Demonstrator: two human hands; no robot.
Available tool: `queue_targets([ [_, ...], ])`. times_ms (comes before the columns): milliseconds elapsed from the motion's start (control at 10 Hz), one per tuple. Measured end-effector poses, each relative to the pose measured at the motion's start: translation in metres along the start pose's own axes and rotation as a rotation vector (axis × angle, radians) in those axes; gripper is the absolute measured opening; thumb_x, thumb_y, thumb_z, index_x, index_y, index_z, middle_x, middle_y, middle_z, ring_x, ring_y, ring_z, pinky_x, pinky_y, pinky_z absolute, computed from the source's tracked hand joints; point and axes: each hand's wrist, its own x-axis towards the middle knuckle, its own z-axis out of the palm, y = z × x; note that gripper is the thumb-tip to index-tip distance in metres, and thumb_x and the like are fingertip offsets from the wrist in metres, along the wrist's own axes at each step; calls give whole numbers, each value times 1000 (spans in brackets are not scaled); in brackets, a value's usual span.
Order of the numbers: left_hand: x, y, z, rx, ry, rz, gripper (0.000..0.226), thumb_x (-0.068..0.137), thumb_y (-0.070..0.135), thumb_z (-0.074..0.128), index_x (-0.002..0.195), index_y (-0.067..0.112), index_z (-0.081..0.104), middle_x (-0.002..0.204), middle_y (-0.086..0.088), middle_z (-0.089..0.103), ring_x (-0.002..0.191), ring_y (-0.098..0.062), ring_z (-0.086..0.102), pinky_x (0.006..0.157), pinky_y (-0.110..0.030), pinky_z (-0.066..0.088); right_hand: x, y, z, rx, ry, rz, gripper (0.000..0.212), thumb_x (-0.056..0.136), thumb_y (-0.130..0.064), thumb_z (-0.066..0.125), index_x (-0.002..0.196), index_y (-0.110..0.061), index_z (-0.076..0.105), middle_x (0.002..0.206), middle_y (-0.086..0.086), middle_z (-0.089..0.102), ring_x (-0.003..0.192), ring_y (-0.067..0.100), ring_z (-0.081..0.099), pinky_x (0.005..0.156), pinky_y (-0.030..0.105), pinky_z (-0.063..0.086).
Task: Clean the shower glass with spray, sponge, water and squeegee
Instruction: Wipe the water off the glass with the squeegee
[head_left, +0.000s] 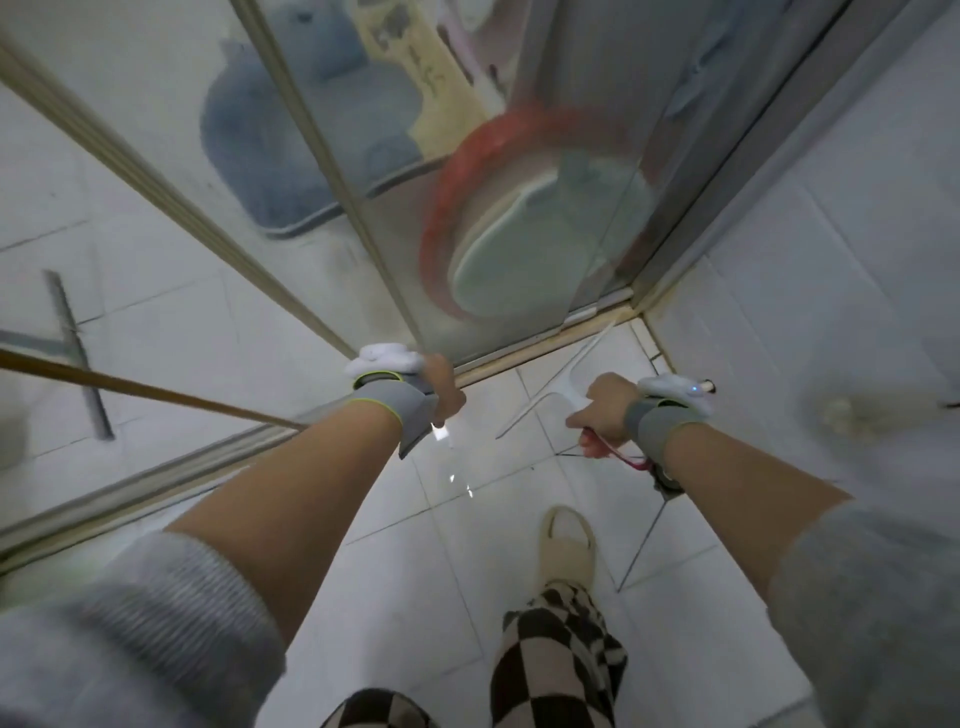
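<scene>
Gripping squeegee, right-hand fingers around handle

- Both arms are reaching forward and down, grey sleeves bunched up past the elbows, grey wrist straps on both wrists.
- Left hand is sitting knuckles-up with fingers curling under; can't tell if it's gripping anything.
- Right hand is curling its fingers tight around a handle.

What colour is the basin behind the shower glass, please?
Red, blurred through the shower glass; the basin shows in the head view.
</scene>
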Motion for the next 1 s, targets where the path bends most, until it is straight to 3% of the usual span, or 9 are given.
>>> queue_targets([
  [100, -42, 11, -27, 51, 40, 19, 30, 79, 34, 49, 73, 13, 70, 74, 0, 74, 74, -25, 73, 78, -33, 59, -54, -17, -19, 42, -18, 13, 21, 94, -6, 58, 84, 8, 47, 66, 22, 59, 54, 29, 61, 67, 48, 59],
  [200, -112, 38, -65, -22, 73, 77, 19, 90, 23, 52, 79, 11, 62, 75, -5, 65, 70, -24, 64, 79, -33, 57, -102, -31, -38, 37, -11, 20, 9, 96, -1, 48, 97, 7, 47, 69, 20, 57, 62, 32, 59, 80, 48, 55],
  [300, -138, 58, -86, -21, 75, 113, 16, 94, 19, 51, 82, 12, 59, 72, -4, 60, 61, -17, 57, 71, -30, 54, -136, -38, -52, 11, -31, 34, 11, 92, 8, 46, 102, 8, 50, 74, 20, 60, 79, 35, 64, 82, 45, 56],
  [400, -139, 68, -97, 92, 54, 105, 22, 83, 29, 51, 73, 13, 60, 69, -1, 63, 59, -16, 59, 65, -27, 53, -154, -45, -67, 22, 17, 41, 14, 90, 8, 52, 104, 7, 55, 64, 19, 64, 54, 26, 67, 47, 30, 55],
  [500, -128, 77, -111, 247, 54, 102, 31, 59, 37, 43, 70, 19, 65, 78, -4, 70, 71, -25, 67, 77, -36, 56, -182, -56, -85, 2, 84, 21, 2, 86, 2, 61, 88, 1, 60, 66, 18, 64, 52, 28, 66, 55, 39, 60],
  [600, -120, 89, -122, 428, 47, 134, 33, 57, 41, 40, 74, 20, 59, 94, -1, 67, 84, -27, 62, 84, -39, 54, -212, -61, -91, -32, 168, -24, 6, 84, -2, 64, 89, 0, 63, 89, 17, 70, 74, 32, 71, 70, 44, 60],
  [800, -168, 108, -168, 574, -9, 359, 39, 57, 48, 39, 66, 15, 59, 91, -6, 69, 85, -29, 66, 87, -41, 55, -290, -60, -75, 145, 408, 50, 22, 84, -16, 67, 104, -8, 70, 95, 0, 69, 87, 15, 68, 83, 28, 55],
  [900, -252, 111, -180, 581, 161, 574, 45, 67, 44, 37, 81, 10, 62, 101, -10, 69, 91, -33, 65, 88, -43, 54, -339, -44, -63, 325, 514, 107, 9, 79, 2, 67, 81, -5, 63, 49, -4, 60, 47, 4, 62, 47, 17, 50],
  [1000, -323, 124, -179, 628, 199, 758, 35, 92, 28, 46, 108, 5, 66, 110, -14, 66, 104, -33, 62, 84, -36, 48, -391, -15, -50, 413, 644, 164, 26, 72, 7, 70, 61, -12, 56, 48, 7, 61, 46, 19, 62, 55, 30, 58],
])
